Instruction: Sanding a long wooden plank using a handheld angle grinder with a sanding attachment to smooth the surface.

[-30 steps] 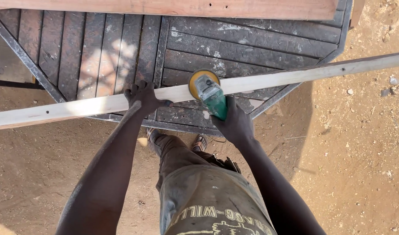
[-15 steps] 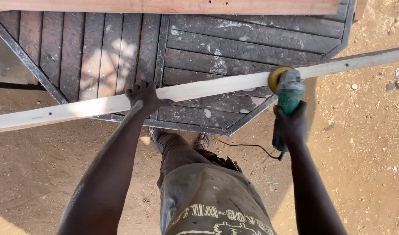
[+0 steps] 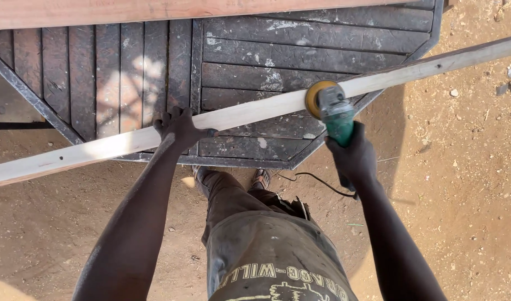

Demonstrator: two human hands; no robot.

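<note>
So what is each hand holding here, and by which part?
The left hand presses down on the long pale wooden strip near its middle. The right hand grips the green angle grinder by its rear body, disc on the strip.

Bare dirt ground point(image 3: 467, 184) lies open rightward; the dark slatted table point(image 3: 300, 56) blocks ahead.

Bare arms, dusty work clothes

Both arms are bare right down to the left hand point(image 3: 180, 127) and right hand point(image 3: 353, 159), no sleeves or gloves anywhere. Grey-brown trousers point(image 3: 233, 198) and a faded shirt point(image 3: 272, 251) with yellowish printed lettering (pretty grimy all over), plus a sandal point(image 3: 261, 178) on one foot.
</note>
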